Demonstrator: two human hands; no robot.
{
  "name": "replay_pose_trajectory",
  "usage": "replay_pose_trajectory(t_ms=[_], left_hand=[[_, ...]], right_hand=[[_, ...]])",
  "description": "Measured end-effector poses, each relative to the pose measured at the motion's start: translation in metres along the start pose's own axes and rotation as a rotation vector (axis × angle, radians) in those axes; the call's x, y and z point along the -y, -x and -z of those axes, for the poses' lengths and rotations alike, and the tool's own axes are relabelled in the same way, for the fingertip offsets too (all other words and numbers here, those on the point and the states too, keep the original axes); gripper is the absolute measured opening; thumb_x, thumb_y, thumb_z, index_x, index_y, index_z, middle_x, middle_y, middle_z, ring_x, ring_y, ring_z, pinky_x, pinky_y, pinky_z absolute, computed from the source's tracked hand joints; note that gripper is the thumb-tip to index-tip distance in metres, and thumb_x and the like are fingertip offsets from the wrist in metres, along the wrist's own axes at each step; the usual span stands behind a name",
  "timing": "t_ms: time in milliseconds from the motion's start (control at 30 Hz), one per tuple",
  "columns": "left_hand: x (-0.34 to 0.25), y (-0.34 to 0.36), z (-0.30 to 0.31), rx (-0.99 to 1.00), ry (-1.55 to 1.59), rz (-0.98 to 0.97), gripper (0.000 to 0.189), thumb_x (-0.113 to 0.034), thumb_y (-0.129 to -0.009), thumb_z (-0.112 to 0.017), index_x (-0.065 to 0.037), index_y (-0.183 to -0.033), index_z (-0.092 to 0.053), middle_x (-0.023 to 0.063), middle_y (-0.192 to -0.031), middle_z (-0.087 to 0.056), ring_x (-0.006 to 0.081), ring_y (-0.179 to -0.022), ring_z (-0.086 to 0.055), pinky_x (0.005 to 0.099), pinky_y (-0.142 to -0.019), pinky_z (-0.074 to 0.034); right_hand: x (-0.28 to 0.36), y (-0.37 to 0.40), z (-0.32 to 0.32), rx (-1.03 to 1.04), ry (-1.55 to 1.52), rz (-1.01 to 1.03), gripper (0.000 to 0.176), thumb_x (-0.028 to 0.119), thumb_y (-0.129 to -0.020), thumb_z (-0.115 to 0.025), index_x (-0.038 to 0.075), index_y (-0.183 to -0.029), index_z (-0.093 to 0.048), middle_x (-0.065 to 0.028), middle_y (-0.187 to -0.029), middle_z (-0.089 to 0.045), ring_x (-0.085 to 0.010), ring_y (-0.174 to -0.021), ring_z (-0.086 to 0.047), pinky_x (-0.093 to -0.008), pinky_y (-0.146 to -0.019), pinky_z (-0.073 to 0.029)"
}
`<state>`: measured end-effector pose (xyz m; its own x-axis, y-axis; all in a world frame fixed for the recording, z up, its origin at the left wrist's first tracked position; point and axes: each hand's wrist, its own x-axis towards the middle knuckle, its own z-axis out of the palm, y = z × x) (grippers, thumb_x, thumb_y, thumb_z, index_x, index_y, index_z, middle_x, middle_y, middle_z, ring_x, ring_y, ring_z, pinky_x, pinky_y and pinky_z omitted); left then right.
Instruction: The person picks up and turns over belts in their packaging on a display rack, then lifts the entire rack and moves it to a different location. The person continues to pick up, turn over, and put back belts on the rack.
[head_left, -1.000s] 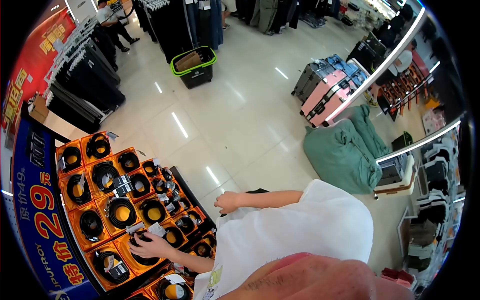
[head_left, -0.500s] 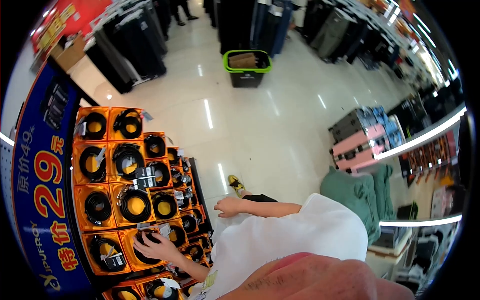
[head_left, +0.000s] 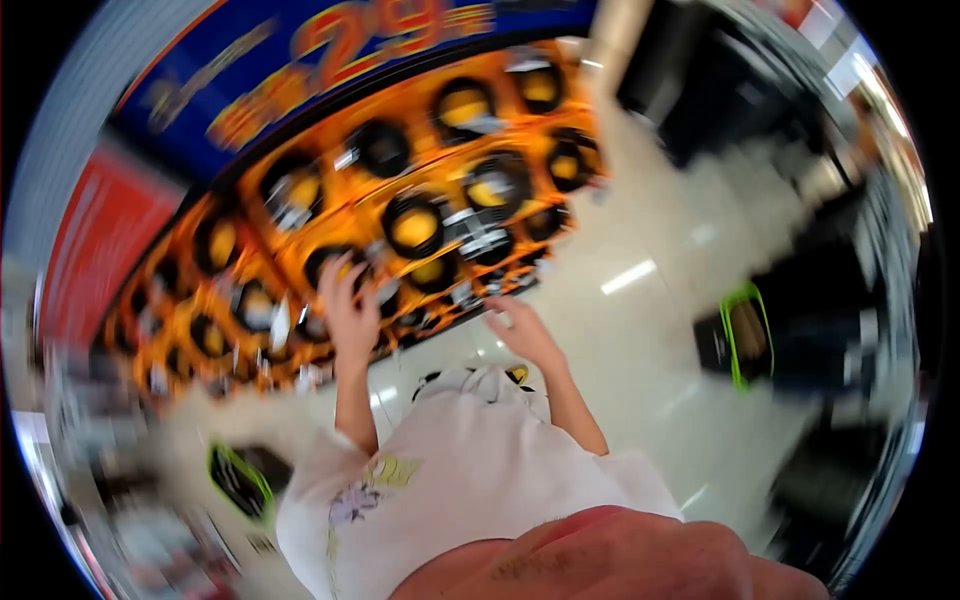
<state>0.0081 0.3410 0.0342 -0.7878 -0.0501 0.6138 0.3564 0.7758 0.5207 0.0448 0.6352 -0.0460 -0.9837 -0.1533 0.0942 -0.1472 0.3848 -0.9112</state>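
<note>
A stepped display of orange boxes (head_left: 348, 222) holds coiled black belts (head_left: 391, 228), with pale tags on several of them. My left hand (head_left: 352, 315) reaches over one coiled belt (head_left: 314, 266) in its box, fingers spread and partly covering it. Blur hides whether the fingertips touch the belt. To the right, my right hand (head_left: 522, 332) is raised before the lower front boxes with its fingers apart and nothing visible in them.
A blue price sign (head_left: 240, 95) stands behind the boxes. On the pale tiled floor (head_left: 640, 350) are a green-rimmed basket (head_left: 712, 345) on the right and another green-rimmed basket (head_left: 262, 470) on the left. Dark clothing (head_left: 700, 90) hangs at the upper right.
My view has swung left to face the display, which now spans the upper left and middle. My right hand has come up from my side toward the boxes. My left hand stays over a belt.
</note>
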Motion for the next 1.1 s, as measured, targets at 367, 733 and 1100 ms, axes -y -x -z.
replay_pose_trajectory(t_ms=[367,733,1100], left_hand=[[-0.187,-0.064,0.199,-0.513,0.144,-0.757,0.035,-0.01,-0.088,-0.072,0.002,-0.12,-0.065,0.0255,-0.127,-0.066,0.0407,-0.119,-0.062,0.0467,-0.104,-0.048],[-0.303,0.003,0.308,-0.498,-0.359,-1.075,0.036,-0.012,-0.089,-0.07,0.001,-0.122,-0.064,0.0244,-0.129,-0.065,0.0396,-0.119,-0.061,0.047,-0.104,-0.048],[-0.279,0.173,0.436,-0.546,-0.743,-1.091,0.037,-0.015,-0.09,-0.069,0.0,-0.124,-0.062,0.0233,-0.13,-0.064,0.0384,-0.12,-0.061,0.0473,-0.104,-0.048]], right_hand=[[0.17,-0.069,0.147,-0.084,-0.395,1.016,0.049,0.031,-0.095,-0.064,-0.006,-0.126,-0.063,-0.0285,-0.122,-0.066,-0.0406,-0.115,-0.062,-0.0504,-0.101,-0.05],[0.312,-0.098,0.116,0.093,-0.491,1.709,0.049,0.035,-0.097,-0.053,0.0,-0.13,-0.062,-0.0219,-0.124,-0.065,-0.0385,-0.114,-0.062,-0.0504,-0.101,-0.048],[0.412,-0.041,-0.096,0.187,-0.6,1.797,0.049,0.036,-0.098,-0.052,0.001,-0.131,-0.062,-0.022,-0.126,-0.064,-0.0383,-0.116,-0.061,-0.0506,-0.102,-0.047]])
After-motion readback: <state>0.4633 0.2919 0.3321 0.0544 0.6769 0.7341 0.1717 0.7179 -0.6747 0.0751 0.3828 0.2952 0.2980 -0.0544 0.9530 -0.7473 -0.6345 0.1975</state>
